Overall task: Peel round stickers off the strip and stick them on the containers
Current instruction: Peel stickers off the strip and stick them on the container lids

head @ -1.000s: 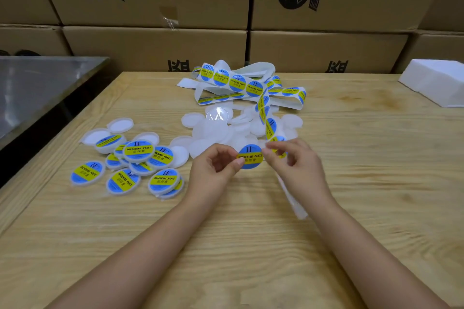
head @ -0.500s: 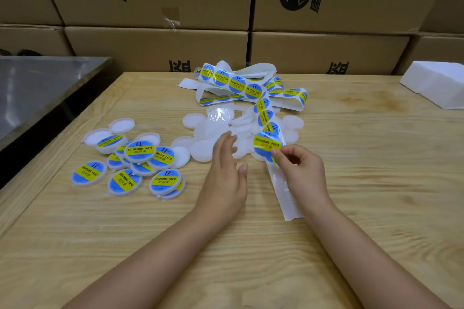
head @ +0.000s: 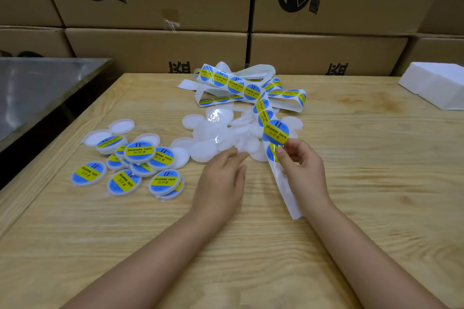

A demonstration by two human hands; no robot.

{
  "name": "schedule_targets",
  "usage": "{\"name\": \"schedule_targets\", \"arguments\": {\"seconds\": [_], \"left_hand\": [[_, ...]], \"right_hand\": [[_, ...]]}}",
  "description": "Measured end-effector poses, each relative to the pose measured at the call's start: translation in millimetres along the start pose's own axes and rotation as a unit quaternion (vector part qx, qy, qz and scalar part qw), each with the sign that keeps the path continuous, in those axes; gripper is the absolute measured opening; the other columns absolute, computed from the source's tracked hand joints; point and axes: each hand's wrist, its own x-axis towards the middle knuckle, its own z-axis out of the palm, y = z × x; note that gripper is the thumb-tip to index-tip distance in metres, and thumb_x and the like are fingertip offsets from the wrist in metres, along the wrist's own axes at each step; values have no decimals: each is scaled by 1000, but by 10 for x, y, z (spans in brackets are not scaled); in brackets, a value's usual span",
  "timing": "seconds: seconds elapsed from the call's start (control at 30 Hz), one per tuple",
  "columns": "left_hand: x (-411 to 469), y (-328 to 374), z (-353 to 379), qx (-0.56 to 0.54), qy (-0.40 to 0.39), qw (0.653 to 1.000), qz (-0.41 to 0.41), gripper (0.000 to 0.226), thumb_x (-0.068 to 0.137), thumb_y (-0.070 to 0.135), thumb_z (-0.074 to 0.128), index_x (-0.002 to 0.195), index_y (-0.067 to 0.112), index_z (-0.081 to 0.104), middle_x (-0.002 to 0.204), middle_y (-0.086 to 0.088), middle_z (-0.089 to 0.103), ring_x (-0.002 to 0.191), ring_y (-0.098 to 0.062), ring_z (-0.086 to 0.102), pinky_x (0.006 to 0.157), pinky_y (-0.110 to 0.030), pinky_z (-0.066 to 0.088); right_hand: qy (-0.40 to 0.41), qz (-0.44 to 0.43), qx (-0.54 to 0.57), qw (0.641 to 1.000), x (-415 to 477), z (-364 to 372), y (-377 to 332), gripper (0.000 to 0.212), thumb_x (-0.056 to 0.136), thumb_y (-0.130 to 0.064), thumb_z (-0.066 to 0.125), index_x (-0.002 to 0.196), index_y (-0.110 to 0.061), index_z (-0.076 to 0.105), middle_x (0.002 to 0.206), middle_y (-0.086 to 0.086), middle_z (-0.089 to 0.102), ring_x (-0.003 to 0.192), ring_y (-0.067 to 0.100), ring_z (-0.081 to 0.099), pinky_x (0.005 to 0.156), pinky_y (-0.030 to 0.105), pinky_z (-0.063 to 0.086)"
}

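Observation:
A white backing strip (head: 248,90) carrying round blue-and-yellow stickers lies tangled at the table's far middle and runs down to my right hand (head: 302,170). That hand pinches the strip just below one sticker (head: 275,132); the bare tail (head: 286,190) hangs under it. My left hand (head: 221,180) lies flat, fingers apart, its tips at the near edge of a pile of plain white containers (head: 213,138). Labelled containers (head: 139,152) are heaped to the left.
The wooden table (head: 376,195) ends at a steel surface (head: 37,93) on the left. Stacked cardboard boxes (head: 160,50) wall off the back. A white foam block (head: 437,85) sits at the far right corner.
One second ago both hands held a sticker together. My left hand has let go and reached forward to the plain containers; my right hand has lifted the strip slightly up and right.

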Motion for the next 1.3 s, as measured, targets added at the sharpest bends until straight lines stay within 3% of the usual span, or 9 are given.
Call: {"name": "schedule_targets", "arguments": {"seconds": [0.07, 0.17, 0.37, 0.7, 0.83, 0.93, 1.07, 1.2, 1.3], "left_hand": [[5, 31, -61, -153, 26, 985, -71, 23, 84, 0, 60, 91, 18, 72, 94, 2, 70, 87, -8, 64, 77, -20, 51], [30, 56, -99, -354, -11, 910, -216, 34, 83, -9, 59, 83, 24, 65, 83, 10, 68, 71, -13, 67, 65, -23, 55], [86, 9, -138, -514, -44, 801, -303, 39, 84, -18, 50, 108, 12, 56, 74, -4, 69, 67, -20, 69, 61, -30, 58], [114, -19, -143, -549, -94, 757, -342, 27, 82, -16, 52, 95, 7, 57, 75, -6, 69, 68, -18, 70, 56, -29, 57], [104, -8, -148, -566, -146, 746, -318, 18, 85, -5, 55, 98, 6, 51, 88, -17, 69, 73, -30, 70, 74, -39, 58], [103, 25, -125, -539, -147, 768, -314, 7, 92, 14, 52, 93, 7, 54, 95, -15, 69, 81, -38, 68, 79, -44, 57], [120, 0, -79, -506, -133, 786, -330, 16, 97, 13, 45, 100, 4, 58, 96, -15, 65, 83, -24, 65, 77, -35, 55], [156, -66, -108, -594, -112, 696, -388, 26, 98, 13, 38, 115, -1, 52, 106, -19, 64, 89, -27, 65, 86, -42, 50], [147, -73, -151, -656, -145, 632, -386, 36, 91, 14, 42, 122, -3, 51, 119, -21, 61, 102, -30, 62, 94, -44, 47]], "right_hand": [[-9, 6, 1, 1000, -12, 24, -13, 25, 87, -11, 62, 97, -33, 55, 84, -7, 64, 76, 12, 57, 76, 36, 48], [-56, 6, -14, 998, -46, 45, -20, 35, 88, -12, 61, 104, -39, 47, 92, -9, 67, 75, 9, 60, 79, 36, 51], [-96, 30, 61, 993, -57, 45, -47, 42, 89, 0, 57, 129, -9, 45, 62, -4, 61, 50, 7, 53, 53, 18, 45], [-114, 44, 113, 986, -74, 72, -86, 46, 86, 6, 58, 126, -11, 43, 66, -1, 63, 48, 8, 51, 48, 19, 42], [-122, 24, 112, 986, -96, 98, -68, 47, 87, 1, 60, 125, -20, 43, 78, 2, 67, 77, 13, 62, 78, 31, 50], [-138, 10, 99, 985, -98, 118, -44, 50, 87, -1, 60, 127, -23, 42, 79, -3, 71, 84, 12, 64, 82, 28, 50], [-127, -18, 73, 989, -96, 149, -27, 54, 86, -6, 64, 123, -36, 41, 86, -6, 71, 80, 14, 58, 79, 29, 48], [-105, -25, 53, 993, -104, 184, -16, 53, 82, -8, 69, 114, -42, 43, 94, -4, 64, 68, 6, 54, 73, 22, 46], [-108, -14, 60, 992, -106, 209, -9, 50, 84, -1, 65, 115, -35, 44, 97, 8, 64, 75, 12, 57, 79, 30, 47]]}}
